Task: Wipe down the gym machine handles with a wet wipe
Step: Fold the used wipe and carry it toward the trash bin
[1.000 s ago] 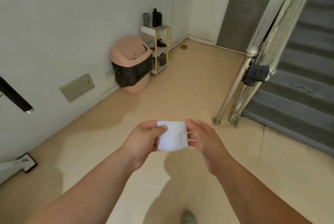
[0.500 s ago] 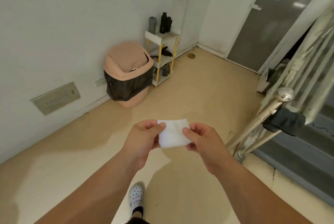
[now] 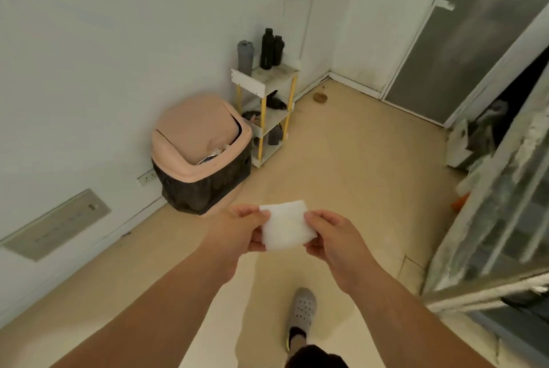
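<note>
Both hands hold the white wipe point(image 3: 286, 224) in the air above the floor point(image 3: 341, 159): the left hand point(image 3: 240, 231) pinches its left edge and the right hand point(image 3: 332, 237) pinches its right edge. A pink bin point(image 3: 199, 150) stands by the wall ahead, with a small shelf point(image 3: 264, 82) just beside it.

Pale walls point(image 3: 104, 40) meet a beige floor point(image 3: 356, 174). A pink bin point(image 3: 196, 136) with a black liner stands against the left wall, just beside a white shelf point(image 3: 248, 82) with yellow legs that carries three dark bottles point(image 3: 267, 48). A grey door point(image 3: 463, 40) is at the far right, with a blurred metal railing point(image 3: 490, 219) nearer.
</note>
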